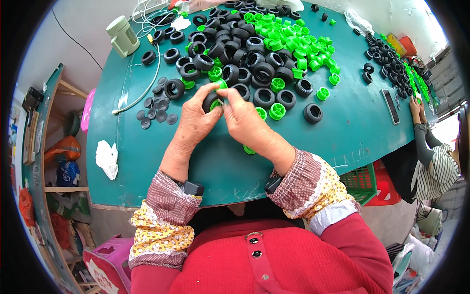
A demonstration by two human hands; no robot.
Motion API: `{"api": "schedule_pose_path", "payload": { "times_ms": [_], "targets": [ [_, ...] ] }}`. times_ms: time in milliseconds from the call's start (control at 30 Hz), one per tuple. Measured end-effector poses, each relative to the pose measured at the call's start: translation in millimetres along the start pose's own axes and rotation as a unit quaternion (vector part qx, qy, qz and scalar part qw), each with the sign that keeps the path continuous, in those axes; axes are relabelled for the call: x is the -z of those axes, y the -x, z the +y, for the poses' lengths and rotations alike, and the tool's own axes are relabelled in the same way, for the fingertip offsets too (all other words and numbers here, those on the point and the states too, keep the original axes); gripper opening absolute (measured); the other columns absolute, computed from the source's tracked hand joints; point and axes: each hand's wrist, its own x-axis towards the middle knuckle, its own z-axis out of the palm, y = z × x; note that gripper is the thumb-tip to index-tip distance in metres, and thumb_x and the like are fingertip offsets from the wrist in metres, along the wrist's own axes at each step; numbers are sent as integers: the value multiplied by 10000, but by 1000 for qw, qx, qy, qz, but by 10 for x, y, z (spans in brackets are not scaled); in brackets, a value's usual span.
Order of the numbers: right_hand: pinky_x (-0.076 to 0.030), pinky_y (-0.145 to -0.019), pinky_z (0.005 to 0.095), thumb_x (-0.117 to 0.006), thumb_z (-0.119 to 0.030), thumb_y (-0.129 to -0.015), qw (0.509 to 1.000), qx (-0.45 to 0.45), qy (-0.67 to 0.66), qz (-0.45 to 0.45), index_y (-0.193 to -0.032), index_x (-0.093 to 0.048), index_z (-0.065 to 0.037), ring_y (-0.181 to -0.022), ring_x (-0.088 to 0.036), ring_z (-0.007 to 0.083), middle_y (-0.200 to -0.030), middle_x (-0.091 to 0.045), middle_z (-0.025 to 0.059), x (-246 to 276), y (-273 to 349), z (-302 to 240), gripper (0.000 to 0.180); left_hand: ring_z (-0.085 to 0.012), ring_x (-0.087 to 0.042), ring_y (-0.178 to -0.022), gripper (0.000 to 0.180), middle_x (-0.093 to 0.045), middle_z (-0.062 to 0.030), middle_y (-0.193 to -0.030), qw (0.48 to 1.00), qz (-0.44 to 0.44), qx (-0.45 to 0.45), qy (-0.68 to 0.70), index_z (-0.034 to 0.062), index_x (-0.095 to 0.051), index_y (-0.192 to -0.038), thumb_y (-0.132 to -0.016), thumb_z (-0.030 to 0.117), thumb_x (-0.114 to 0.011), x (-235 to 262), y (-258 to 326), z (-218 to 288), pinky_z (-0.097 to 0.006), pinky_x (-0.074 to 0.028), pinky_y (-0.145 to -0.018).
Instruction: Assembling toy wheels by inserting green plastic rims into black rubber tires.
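Observation:
A small black toy tire (209, 98) with a green wheel hub (214, 104) in its opening is held up just above the table. My left hand (195, 117) is closed around its left side, thumb and fingers on the rubber. From the right, my right hand (247, 120) has its thumb and curled fingers closed against the same tire, their tips slightly blurred. Another green hub (222, 84) shows right behind my fingertips; I cannot tell if they touch it. Loose black tires (264, 98) and green hubs (277, 111) lie just beyond my hands.
Heaped tires and green hubs (293, 41) cover the table's far middle. Small black discs (161, 105), a white cable (142, 103), a lidded cup (122, 36) and white plastic (106, 159) lie leftward. At right are a phone (390, 106) and another person's hands (417, 110) by a second heap.

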Motion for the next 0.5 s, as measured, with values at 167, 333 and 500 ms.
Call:
{"api": "schedule_pose_path", "payload": {
  "times_ms": [167,333,500],
  "targets": [
    [-450,-630,447,-416,-27,-828,999,-29,17,-41,-1124,-381,22,-739,-566,409,-763,-576,260,61,34,-76,302,-167,-561,-684,303,-577,-121,-781,1000,17,-1,5,27,-520,-992,-696,49,-581,50,1,60,-273,-448,-634],
    [-456,-579,453,-422,-29,-823,990,-27,101,-90,-1141,-363,6,-694,-571,397,-734,-579,241,46,81,-90,325,-75,-496,-536,262,-533,-23,-684,988,-116,104,8,30,-531,-960,-702,63,-565,203,-19,89,-211,-407,-479],
    [-462,-584,408,-417,-39,-845,997,-39,38,-58,-1138,-389,-36,-677,-582,375,-728,-577,229,30,49,-74,294,-104,-533,-662,307,-559,-59,-783,996,-53,62,21,32,-532,-990,-695,85,-597,147,-7,70,-226,-447,-586]
  ]
}}
